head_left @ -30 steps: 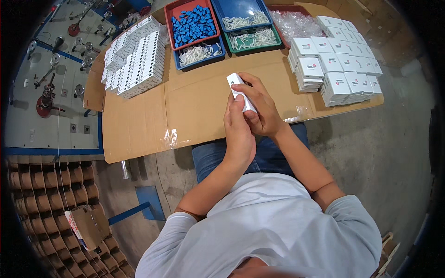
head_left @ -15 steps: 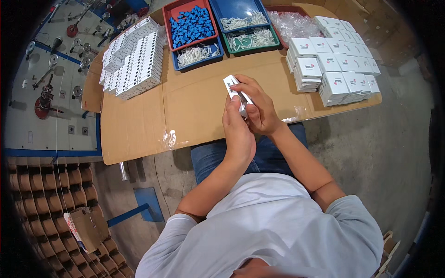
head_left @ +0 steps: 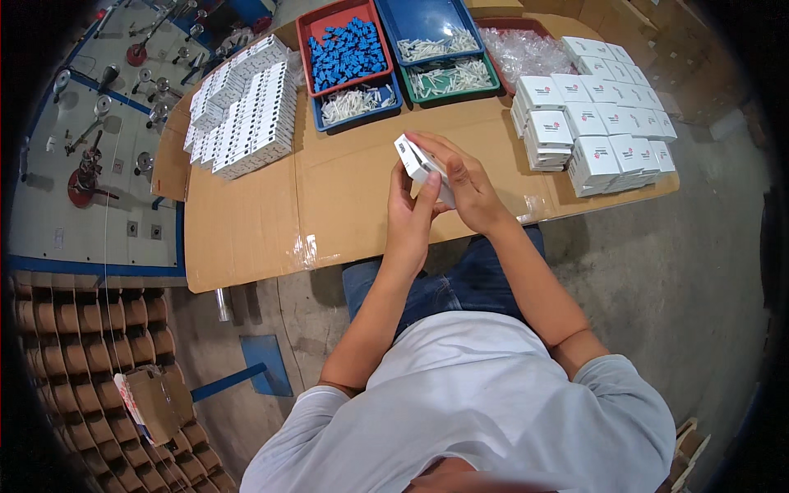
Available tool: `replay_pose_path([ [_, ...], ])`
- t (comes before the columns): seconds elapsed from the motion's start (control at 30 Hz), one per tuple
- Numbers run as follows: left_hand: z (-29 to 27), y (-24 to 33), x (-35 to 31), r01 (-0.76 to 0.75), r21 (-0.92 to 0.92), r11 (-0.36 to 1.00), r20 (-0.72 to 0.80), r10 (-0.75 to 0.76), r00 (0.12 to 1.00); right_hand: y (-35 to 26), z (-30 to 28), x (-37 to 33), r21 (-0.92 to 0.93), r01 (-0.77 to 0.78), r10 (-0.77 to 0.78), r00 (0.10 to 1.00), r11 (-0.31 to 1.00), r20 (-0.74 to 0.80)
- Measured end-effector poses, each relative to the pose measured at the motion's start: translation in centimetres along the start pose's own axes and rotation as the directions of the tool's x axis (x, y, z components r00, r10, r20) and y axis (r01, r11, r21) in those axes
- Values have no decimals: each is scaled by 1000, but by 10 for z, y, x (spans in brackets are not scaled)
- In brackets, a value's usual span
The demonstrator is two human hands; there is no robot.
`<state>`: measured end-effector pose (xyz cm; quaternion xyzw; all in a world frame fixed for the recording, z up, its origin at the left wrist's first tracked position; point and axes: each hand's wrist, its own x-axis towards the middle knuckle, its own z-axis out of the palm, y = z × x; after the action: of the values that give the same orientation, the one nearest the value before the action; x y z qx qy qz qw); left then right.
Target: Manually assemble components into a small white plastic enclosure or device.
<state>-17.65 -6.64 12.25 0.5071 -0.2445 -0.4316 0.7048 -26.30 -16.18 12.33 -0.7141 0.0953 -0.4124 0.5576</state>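
Observation:
Both my hands hold one small white carton [head_left: 417, 164] above the front part of the cardboard-covered table. My left hand [head_left: 411, 209] is closed round its lower left side, with the thumb lying along the near face. Across its right side lies my right hand [head_left: 472, 189], fingers over the far edge and thumb raised on top. The carton is tilted, and a dark gap shows along its upper face, so a flap seems partly lifted. What lies inside is hidden by my fingers.
White cartons stand in stacks at the left [head_left: 246, 115] and right [head_left: 600, 135]. At the back, a red tray [head_left: 308, 45] bears blue pieces; blue [head_left: 390, 29] and green [head_left: 493, 80] trays bear small white pieces. Clear plastic bags [head_left: 526, 53] fill another red tray.
The carton has turned and tilted in my hands, showing its side and a dark gap. My left thumb has shifted along it, and my right thumb has risen. The view has shifted slightly.

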Motion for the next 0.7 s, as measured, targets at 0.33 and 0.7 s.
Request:
replay_pose_path([
  [0.33,-12,17,8,99,-250,963,-54,-116,992,-9,-3,-9,-152,62,-43,991,986,123],
  [0.7,-28,4,9,114,-287,951,-119,-154,981,-4,17,-11,-252,14,31,984,968,174],
])
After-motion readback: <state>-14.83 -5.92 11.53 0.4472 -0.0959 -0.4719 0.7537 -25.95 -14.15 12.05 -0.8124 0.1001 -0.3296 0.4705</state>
